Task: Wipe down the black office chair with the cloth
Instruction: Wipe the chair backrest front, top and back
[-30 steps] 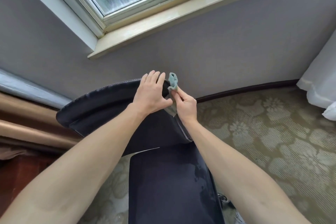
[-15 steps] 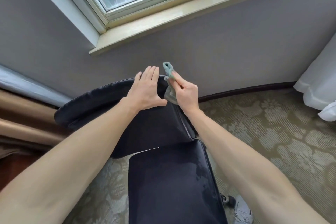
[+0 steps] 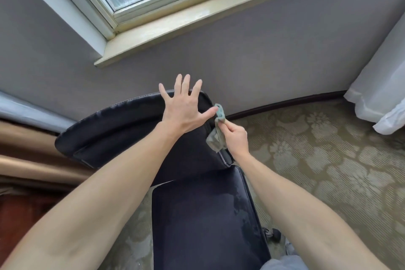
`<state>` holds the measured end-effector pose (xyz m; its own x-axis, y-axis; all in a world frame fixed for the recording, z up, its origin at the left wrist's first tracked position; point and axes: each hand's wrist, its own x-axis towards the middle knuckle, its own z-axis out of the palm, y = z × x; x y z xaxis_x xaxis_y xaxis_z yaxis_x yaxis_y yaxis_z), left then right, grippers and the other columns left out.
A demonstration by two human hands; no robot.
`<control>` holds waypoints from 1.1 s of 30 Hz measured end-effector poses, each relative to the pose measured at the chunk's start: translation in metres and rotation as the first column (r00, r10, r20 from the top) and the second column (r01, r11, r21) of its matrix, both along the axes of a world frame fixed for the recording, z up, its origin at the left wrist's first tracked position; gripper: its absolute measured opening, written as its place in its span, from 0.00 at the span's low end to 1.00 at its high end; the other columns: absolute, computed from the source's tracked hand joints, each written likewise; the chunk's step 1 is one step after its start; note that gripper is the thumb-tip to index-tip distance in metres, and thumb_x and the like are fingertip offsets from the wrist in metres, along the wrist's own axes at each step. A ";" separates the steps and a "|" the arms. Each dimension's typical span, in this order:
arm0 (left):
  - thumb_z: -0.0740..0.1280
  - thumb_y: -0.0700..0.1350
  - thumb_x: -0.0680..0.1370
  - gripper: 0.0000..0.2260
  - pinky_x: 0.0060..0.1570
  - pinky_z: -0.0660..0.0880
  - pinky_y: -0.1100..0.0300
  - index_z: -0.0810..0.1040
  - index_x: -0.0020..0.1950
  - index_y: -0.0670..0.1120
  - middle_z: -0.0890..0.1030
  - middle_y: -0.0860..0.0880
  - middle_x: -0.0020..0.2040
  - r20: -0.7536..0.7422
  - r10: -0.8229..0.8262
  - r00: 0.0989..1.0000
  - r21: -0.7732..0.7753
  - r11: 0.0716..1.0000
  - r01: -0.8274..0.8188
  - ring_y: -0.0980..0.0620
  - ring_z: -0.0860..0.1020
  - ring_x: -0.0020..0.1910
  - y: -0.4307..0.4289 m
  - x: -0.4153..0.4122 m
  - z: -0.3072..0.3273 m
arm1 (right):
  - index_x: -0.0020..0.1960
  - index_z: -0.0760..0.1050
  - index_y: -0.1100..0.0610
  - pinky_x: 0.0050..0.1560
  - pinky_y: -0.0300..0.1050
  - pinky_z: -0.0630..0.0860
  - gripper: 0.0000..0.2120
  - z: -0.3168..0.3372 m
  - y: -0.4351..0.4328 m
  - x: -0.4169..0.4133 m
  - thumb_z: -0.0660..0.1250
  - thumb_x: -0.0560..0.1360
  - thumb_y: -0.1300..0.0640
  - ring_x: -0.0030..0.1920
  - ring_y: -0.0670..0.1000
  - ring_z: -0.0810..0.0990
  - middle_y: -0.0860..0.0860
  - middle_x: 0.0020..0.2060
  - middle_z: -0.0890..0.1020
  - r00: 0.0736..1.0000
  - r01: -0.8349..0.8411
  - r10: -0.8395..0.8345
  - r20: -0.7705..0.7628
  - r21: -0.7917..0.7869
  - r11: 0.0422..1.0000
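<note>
Black office chair stands on the patterned carpet. Its backrest faces the far grey wall under the window sill, and its seat is on the near side (blotchy marks show on the seat's right part). Left hand is over the backrest's top right corner, fingers straight, spread and released, grasping nothing; whether the palm presses the backrest cannot be told. Right hand is at the backrest's right edge, thumb and fingers pinching the crumpled grey-green cloth. Cloth lies against that edge, its upper end just beside the left thumb tip. White curtain hangs at far right.
</note>
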<state>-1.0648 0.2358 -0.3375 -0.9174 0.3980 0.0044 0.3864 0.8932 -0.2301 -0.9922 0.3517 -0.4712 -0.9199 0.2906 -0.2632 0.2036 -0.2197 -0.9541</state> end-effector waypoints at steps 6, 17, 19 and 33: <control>0.54 0.68 0.77 0.34 0.68 0.48 0.28 0.59 0.77 0.49 0.57 0.39 0.77 -0.110 0.163 0.980 -0.101 0.980 -0.174 0.39 0.52 0.77 0.025 0.001 -0.022 | 0.59 0.80 0.47 0.62 0.47 0.76 0.13 -0.021 -0.006 -0.006 0.70 0.75 0.49 0.53 0.39 0.80 0.43 0.53 0.84 0.995 -0.046 0.056 0.084 -0.115 0.992; 0.64 0.58 0.75 0.15 0.65 0.61 0.31 0.76 0.48 0.46 0.75 0.42 0.50 -0.354 0.143 0.924 -0.059 0.983 -0.175 0.41 0.73 0.54 0.013 -0.009 -0.038 | 0.63 0.77 0.46 0.64 0.48 0.74 0.15 -0.024 -0.020 -0.026 0.67 0.76 0.48 0.58 0.42 0.79 0.42 0.55 0.83 0.989 -0.147 0.139 -0.050 -0.234 0.961; 0.64 0.58 0.75 0.15 0.65 0.62 0.31 0.76 0.48 0.46 0.75 0.42 0.50 -0.376 0.132 0.917 -0.057 0.985 -0.165 0.41 0.74 0.54 0.016 -0.007 -0.041 | 0.64 0.76 0.48 0.64 0.46 0.75 0.16 -0.042 -0.016 -0.019 0.67 0.77 0.49 0.58 0.41 0.79 0.43 0.56 0.82 0.990 -0.131 0.139 0.016 -0.238 0.962; 0.64 0.61 0.74 0.24 0.68 0.60 0.32 0.72 0.62 0.45 0.76 0.44 0.57 -0.461 -0.043 0.887 0.005 0.999 0.051 0.43 0.73 0.60 0.044 0.011 -0.057 | 0.63 0.78 0.54 0.63 0.42 0.74 0.15 -0.038 0.006 -0.010 0.64 0.78 0.53 0.59 0.42 0.79 0.45 0.55 0.83 0.994 0.092 -0.080 0.069 -0.202 0.975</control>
<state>-1.0538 0.2798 -0.3949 -0.7912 0.4365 0.4283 0.2819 0.8819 -0.3778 -1.0022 0.3582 -0.5088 -0.8746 0.3024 -0.3788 0.2305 -0.4281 -0.8739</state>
